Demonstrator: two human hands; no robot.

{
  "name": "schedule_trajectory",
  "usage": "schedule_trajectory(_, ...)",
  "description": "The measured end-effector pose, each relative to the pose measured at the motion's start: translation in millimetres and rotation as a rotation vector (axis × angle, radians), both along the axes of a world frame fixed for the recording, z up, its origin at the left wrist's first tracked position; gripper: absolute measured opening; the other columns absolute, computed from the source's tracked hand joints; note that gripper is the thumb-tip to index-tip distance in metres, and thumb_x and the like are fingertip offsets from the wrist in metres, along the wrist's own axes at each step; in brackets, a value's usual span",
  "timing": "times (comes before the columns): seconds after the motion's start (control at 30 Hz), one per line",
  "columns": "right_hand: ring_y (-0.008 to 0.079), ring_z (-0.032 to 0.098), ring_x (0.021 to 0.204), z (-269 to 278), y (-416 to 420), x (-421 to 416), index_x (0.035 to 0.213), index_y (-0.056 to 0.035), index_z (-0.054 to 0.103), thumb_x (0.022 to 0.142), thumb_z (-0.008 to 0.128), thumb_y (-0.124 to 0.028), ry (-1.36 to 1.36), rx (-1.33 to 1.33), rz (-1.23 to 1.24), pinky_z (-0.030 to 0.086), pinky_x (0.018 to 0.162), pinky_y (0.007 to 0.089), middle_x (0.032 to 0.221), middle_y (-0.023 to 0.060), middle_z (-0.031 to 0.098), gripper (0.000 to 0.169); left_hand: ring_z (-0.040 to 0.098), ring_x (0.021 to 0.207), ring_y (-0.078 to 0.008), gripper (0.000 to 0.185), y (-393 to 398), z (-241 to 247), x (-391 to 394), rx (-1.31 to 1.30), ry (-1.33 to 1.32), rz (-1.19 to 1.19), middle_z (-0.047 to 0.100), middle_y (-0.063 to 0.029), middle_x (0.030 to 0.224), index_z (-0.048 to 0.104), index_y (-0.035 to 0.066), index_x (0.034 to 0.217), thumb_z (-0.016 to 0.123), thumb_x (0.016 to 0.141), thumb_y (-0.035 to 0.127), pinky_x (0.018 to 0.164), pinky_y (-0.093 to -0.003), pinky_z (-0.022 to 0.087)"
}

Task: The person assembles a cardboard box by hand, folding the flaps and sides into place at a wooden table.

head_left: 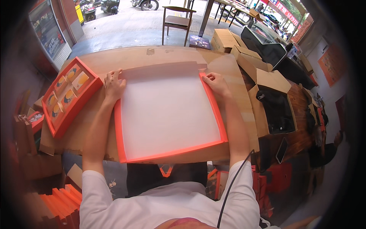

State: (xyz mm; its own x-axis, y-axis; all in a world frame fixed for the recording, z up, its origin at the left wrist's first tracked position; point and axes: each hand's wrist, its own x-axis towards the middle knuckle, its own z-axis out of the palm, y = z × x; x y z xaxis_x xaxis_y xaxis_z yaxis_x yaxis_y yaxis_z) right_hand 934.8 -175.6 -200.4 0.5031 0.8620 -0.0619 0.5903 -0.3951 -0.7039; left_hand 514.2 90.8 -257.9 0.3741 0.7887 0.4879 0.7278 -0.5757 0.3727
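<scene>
Before me lies a shallow cardboard box lid with a white inside and orange-red side walls. Along its far side a flap stands up, brownish and partly in shadow. At the far left corner, my left hand grips the wall, with its thumb on the inner side. My right hand pinches the right wall near the far right corner between thumb and fingers. Left of my left hand sits an orange-red box, tilted, holding several printed small packs between cardboard dividers.
Brown cardboard covers the table. An opened carton with a black lining stands at the right, with a phone near it. Folded orange pieces are at lower left. A chair stands beyond the table; a person is far right.
</scene>
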Motion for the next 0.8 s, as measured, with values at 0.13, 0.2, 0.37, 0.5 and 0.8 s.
schedule_trajectory(0.13,0.0262,0.066,0.123,-31.2,20.5,-1.2,0.134,-0.0096,0.069,0.093,0.078,-0.043,-0.329,0.326,-0.069,0.054,0.102,0.0394,0.133,0.0117,0.071,0.053,0.047,0.143,-0.043,0.064,-5.1,1.9,-0.7,-0.084,-0.105,0.057,0.053,-0.0234,0.149,0.055,0.012,0.15,0.071,0.091,0.03,0.116,-0.0545,0.043)
schedule_trajectory(0.2,0.0288,0.063,0.129,-41.3,28.5,5.8,0.13,-0.0099,0.07,0.09,0.078,-0.039,-0.437,0.387,0.009,0.051,0.107,0.0417,0.139,0.0125,0.067,0.05,0.047,0.143,-0.0436,0.066,-9.3,9.8,-1.2,-0.123,-0.105,0.082,0.051,-0.0247,0.15,0.053,0.011,0.151,0.072,0.09,0.03,0.116,-0.0545,0.044)
schedule_trajectory(0.37,0.0325,0.058,0.135,-39.0,40.5,13.0,0.125,-0.0081,0.069,0.084,0.078,-0.025,-0.136,0.295,0.118,0.045,0.115,0.0433,0.141,0.0146,0.065,0.046,0.05,0.138,-0.0424,0.065,-14.6,21.0,-8.4,-0.128,-0.041,0.174,0.055,-0.0227,0.141,0.054,0.01,0.147,0.073,0.088,0.03,0.113,-0.0552,0.046)
schedule_trajectory(0.5,0.0248,0.059,0.128,-50.3,40.8,36.7,0.124,-0.0031,0.063,0.086,0.075,-0.011,-0.042,0.347,0.196,0.043,0.115,0.0389,0.129,0.012,0.063,0.041,0.06,0.126,-0.0387,0.061,-14.8,16.5,1.4,-0.03,-0.157,0.079,0.058,-0.0201,0.131,0.057,0.01,0.142,0.075,0.085,0.022,0.104,-0.0515,0.053)
schedule_trajectory(0.8,0.0354,0.056,0.139,-57.1,35.3,36.5,0.123,-0.0063,0.061,0.077,0.075,-0.02,-0.282,0.348,0.1,0.04,0.121,0.043,0.146,0.0184,0.062,0.049,0.071,0.111,-0.0331,0.049,-23.6,25.2,6.9,-0.016,-0.414,-0.154,0.061,-0.0181,0.125,0.066,0.006,0.133,0.072,0.084,0.003,0.088,-0.0417,0.063)
